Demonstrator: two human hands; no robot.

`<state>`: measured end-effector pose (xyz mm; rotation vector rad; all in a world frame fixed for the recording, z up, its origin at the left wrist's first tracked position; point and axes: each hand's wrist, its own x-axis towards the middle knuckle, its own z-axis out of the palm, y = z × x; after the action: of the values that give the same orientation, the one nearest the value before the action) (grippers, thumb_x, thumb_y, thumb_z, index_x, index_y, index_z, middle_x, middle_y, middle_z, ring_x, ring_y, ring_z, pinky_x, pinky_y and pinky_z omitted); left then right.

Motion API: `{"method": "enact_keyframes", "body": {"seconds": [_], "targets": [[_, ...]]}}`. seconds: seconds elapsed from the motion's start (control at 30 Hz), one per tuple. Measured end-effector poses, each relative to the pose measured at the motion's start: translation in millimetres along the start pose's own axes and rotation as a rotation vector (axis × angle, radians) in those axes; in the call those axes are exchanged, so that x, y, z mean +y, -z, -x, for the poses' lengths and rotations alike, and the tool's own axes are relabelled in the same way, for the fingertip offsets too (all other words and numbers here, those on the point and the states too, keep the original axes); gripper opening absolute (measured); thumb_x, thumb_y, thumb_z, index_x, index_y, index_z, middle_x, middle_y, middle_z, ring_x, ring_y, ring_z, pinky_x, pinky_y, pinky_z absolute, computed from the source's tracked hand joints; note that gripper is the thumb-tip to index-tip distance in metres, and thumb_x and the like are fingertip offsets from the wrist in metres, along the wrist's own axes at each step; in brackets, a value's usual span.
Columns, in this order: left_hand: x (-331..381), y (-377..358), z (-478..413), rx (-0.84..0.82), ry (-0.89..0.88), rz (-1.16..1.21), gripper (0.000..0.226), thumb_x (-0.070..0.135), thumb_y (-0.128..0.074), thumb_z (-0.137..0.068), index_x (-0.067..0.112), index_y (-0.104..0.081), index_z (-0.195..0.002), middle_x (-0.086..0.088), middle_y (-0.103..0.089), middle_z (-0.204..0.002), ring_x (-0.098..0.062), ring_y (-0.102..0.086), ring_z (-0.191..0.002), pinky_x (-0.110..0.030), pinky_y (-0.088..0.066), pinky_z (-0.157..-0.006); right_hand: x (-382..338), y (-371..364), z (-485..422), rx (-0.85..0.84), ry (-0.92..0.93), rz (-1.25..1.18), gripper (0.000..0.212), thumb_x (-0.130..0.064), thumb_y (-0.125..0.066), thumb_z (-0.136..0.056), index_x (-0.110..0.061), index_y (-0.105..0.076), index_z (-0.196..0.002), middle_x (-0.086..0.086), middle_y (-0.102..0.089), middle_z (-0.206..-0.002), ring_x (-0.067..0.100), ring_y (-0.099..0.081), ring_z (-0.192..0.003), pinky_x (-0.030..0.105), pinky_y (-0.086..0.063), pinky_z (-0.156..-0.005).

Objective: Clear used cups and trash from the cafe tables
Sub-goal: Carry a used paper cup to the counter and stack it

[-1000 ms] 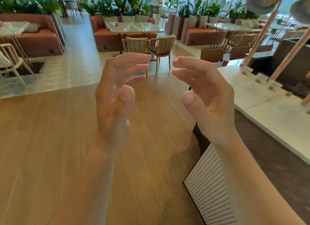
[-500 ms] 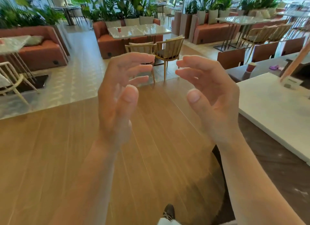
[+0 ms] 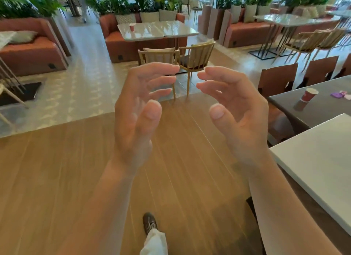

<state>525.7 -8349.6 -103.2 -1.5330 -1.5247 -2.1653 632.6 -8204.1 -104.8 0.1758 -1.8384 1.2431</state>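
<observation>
Far left there's a rust-coloured sofa [image 3: 28, 51] with a grey cushion, backed by planters. Moving in, a pale glossy table [image 3: 161, 31] sits well back in the room with one red cup [image 3: 132, 27] upright near its left end. That cup is way beyond the left hand [image 3: 136, 112] and slightly left of its fingertips in the view, nowhere near reach.

The left hand itself is raised in front of the camera, palm facing inward, fingers loosely curved and apart, thumb up, holding nothing. Below it, a brown lace-up shoe [image 3: 150, 222] and a pale trouser cuff are on the wooden floor [image 3: 47, 178]. Between the two hands you can see a pair of slatted wooden chairs [image 3: 196, 54] tucked at that pale table.

The right hand [image 3: 237, 110] mirrors the left: palm inward, fingers bent but relaxed, gripping nothing. The hands are close together but not touching.

Right of that hand is a dark table [image 3: 322, 106] with a second red cup [image 3: 309, 95] standing on it. It's off to the right of the right hand and further away, clearly apart from it. Just past that cup lies a small purple bit of trash [image 3: 337, 94]; can't tell what it is. Brown chairs [image 3: 278, 78] line the far side of the table. Nearest on the right is a white slab countertop [image 3: 322, 159].
</observation>
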Motion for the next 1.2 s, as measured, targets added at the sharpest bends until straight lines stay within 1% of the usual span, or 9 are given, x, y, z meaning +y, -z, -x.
{"method": "enact_keyframes", "body": {"seconds": [0.23, 0.33, 0.43, 0.53, 0.73, 0.87, 0.97, 1.07, 1.2], "targets": [[-142.2, 62.3, -93.1, 0.076, -0.042, 0.043, 0.062, 0.071, -0.050, -0.095, 0.019, -0.051, -0.127, -0.011, -0.056, -0.136, -0.040, -0.059, -0.122, -0.048, -0.049, -0.100, 130.7, -43.7, -115.4, -0.065, 0.000, 0.003, 0.067, -0.061, -0.065, -0.091, -0.012, -0.051, -0.134, 0.011, -0.064, -0.130, 0.027, -0.067, -0.116, 0.042, -0.052, -0.104], [-191.6, 97.4, -150.6, 0.081, -0.044, 0.058, 0.062, 0.070, -0.051, -0.095, 0.016, -0.050, -0.127, -0.010, -0.057, -0.133, -0.035, -0.060, -0.121, -0.044, -0.048, -0.100, 180.8, -71.7, -182.6, -0.073, 0.026, -0.005, 0.066, -0.059, -0.065, -0.092, -0.011, -0.050, -0.135, 0.009, -0.062, -0.131, 0.027, -0.066, -0.116, 0.042, -0.051, -0.105], [-232.5, 127.1, -206.1, 0.051, -0.052, 0.047, 0.063, 0.071, -0.051, -0.095, 0.017, -0.051, -0.127, -0.006, -0.060, -0.130, -0.029, -0.061, -0.122, -0.044, -0.048, -0.101, 224.9, -93.0, -240.5, -0.066, 0.061, -0.004, 0.069, -0.059, -0.065, -0.093, -0.007, -0.050, -0.135, 0.012, -0.061, -0.133, 0.031, -0.066, -0.116, 0.045, -0.052, -0.105], [-275.9, 149.9, -248.3, 0.046, -0.041, 0.024, 0.062, 0.071, -0.049, -0.096, 0.017, -0.051, -0.127, -0.006, -0.060, -0.130, -0.030, -0.061, -0.121, -0.046, -0.048, -0.100, 267.7, -107.2, -282.8, -0.057, 0.031, -0.007, 0.069, -0.059, -0.065, -0.093, -0.008, -0.050, -0.137, 0.012, -0.062, -0.134, 0.032, -0.066, -0.117, 0.043, -0.052, -0.104], [-377.8, 177.8, -314.5, 0.042, 0.001, 0.007, 0.062, 0.071, -0.050, -0.095, 0.018, -0.050, -0.127, -0.005, -0.060, -0.131, -0.032, -0.061, -0.122, -0.046, -0.049, -0.101, 371.0, -125.5, -352.0, -0.046, -0.011, -0.054, 0.067, -0.058, -0.067, -0.093, -0.008, -0.052, -0.135, 0.015, -0.062, -0.133, 0.035, -0.066, -0.116, 0.046, -0.053, -0.103], [-459.4, 190.7, -368.0, 0.027, 0.001, -0.009, 0.062, 0.071, -0.051, -0.095, 0.017, -0.051, -0.127, -0.006, -0.060, -0.131, -0.031, -0.061, -0.121, -0.045, -0.049, -0.100, 455.4, -130.6, -407.3, -0.026, -0.005, -0.091, 0.065, -0.057, -0.067, -0.092, -0.012, -0.051, -0.136, 0.011, -0.062, -0.132, 0.034, -0.066, -0.114, 0.044, -0.052, -0.103], [-516.8, 198.1, -421.3, 0.019, 0.013, -0.022, 0.060, 0.069, -0.053, -0.095, 0.017, -0.051, -0.126, -0.008, -0.059, -0.130, -0.033, -0.061, -0.120, -0.043, -0.049, -0.099, 517.5, -132.8, -459.4, -0.005, -0.003, -0.105, 0.069, -0.058, -0.067, -0.092, -0.008, -0.051, -0.136, 0.012, -0.063, -0.131, 0.034, -0.066, -0.114, 0.048, -0.054, -0.103], [-560.9, 209.7, -481.0, 0.024, 0.024, -0.061, 0.061, 0.069, -0.055, -0.094, 0.018, -0.052, -0.126, -0.011, -0.059, -0.132, -0.036, -0.061, -0.121, -0.048, -0.049, -0.100, 568.8, -138.9, -521.3, 0.006, -0.013, -0.127, 0.071, -0.058, -0.068, -0.091, -0.006, -0.052, -0.136, 0.016, -0.065, -0.130, 0.035, -0.067, -0.116, 0.053, -0.054, -0.103], [-607.4, 234.5, -548.7, 0.051, 0.007, -0.134, 0.064, 0.071, -0.054, -0.093, 0.016, -0.051, -0.126, -0.010, -0.059, -0.132, -0.033, -0.061, -0.122, -0.046, -0.049, -0.102, 620.9, -156.9, -597.7, -0.041, 0.005, -0.180, 0.067, -0.058, -0.068, -0.091, -0.010, -0.052, -0.136, 0.012, -0.064, -0.131, 0.032, -0.066, -0.117, 0.051, -0.053, -0.104]]}}
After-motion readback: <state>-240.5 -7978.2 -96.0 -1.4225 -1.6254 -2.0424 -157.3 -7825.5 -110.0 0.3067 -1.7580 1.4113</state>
